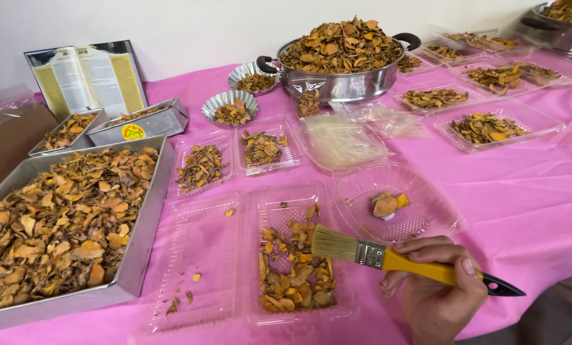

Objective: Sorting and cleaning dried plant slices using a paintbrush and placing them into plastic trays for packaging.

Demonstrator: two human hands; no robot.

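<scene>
Right hand (436, 287), paintbrush (388, 259), clear tray (260, 211)

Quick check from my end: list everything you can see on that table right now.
Tablecloth: one, pink, covers table.
Big tray: one, metal, left, full of dried orange-brown slices.
Small tins: two, metal, behind big tray.
Booklet: one, open, against wall.
Pot: one, steel, black handles, heaped slices, centre back.
Second pot: one, top right, partly cut off.
Fluted cups: two, metal, beside pot.
Clear trays: many, plastic, some filled, some nearly bare.
Plastic bags: clear, stacked centre.
Brush: one, yellow handle, over front tray.
Right hand: holds brush.
Left hand: not in view.
</scene>
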